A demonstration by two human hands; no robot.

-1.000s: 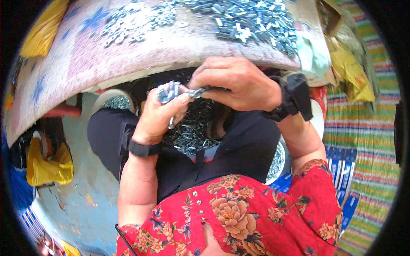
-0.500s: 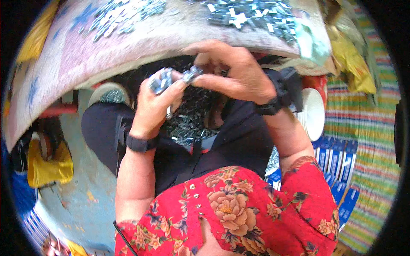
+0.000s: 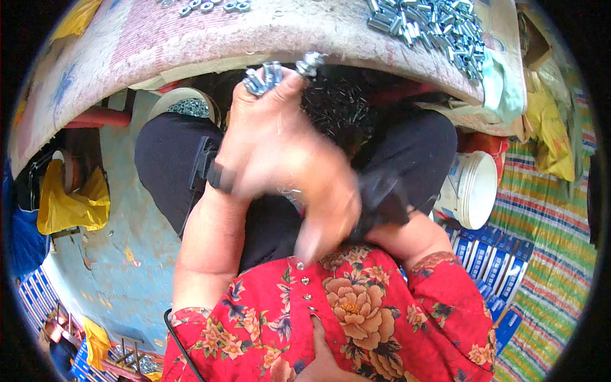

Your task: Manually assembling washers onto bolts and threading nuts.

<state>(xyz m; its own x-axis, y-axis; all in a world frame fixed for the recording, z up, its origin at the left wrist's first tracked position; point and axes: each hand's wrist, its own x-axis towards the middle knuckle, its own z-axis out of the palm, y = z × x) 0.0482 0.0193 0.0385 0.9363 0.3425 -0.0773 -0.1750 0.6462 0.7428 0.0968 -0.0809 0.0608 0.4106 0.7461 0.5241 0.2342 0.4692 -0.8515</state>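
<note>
Cloth-covered table [image 3: 242, 35] across the top: silver sleeves [image 3: 439, 32] heaped on its right, a few ring-shaped parts [image 3: 207, 7] at the far left. Striped sheet [image 3: 547, 235] down the right side, white bucket [image 3: 474, 191] and blue-and-white boxes [image 3: 490, 261] beside it. Your left hand [image 3: 267, 137] is just short of the table edge, closed around a bunch of metal parts [image 3: 263, 78]; one more metal piece [image 3: 310, 64] sits at your thumb tip. Your right hand [image 3: 328, 197] is blurred, lower, near the left wrist and the red floral shirt [image 3: 363, 305]. Can't tell its grip, or whether it touches the left.
</note>
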